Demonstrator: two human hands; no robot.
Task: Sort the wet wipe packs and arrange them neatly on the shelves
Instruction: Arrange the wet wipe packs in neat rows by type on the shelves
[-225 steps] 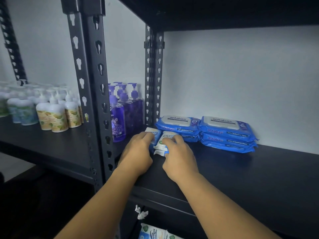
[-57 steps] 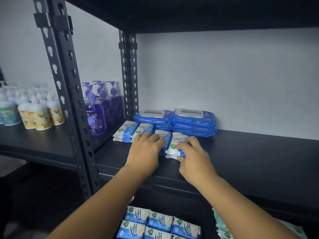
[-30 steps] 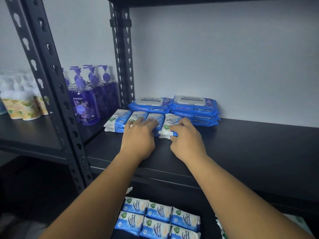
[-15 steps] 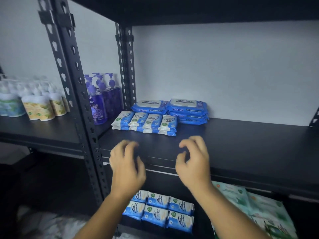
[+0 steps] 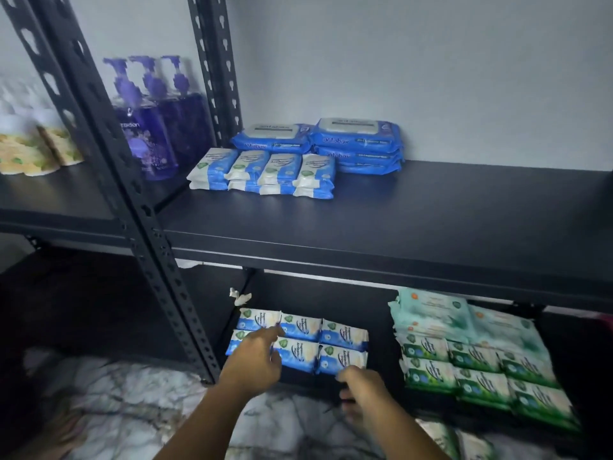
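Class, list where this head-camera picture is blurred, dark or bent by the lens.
Head view: motion blur smears the purple pump bottles, green wipe packs, left hand and right hand; shadow darkens the space under the upper shelf; the wide lens slants the black upright.

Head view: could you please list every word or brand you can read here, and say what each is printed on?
"antabax": front edges of the large blue packs, on both stacks.
"...rdian", blurred: front purple pump bottle, with the first letters hidden by the upright.
Too blurred to read: the print on the small blue and white packs above, on those below, and on the green packs.
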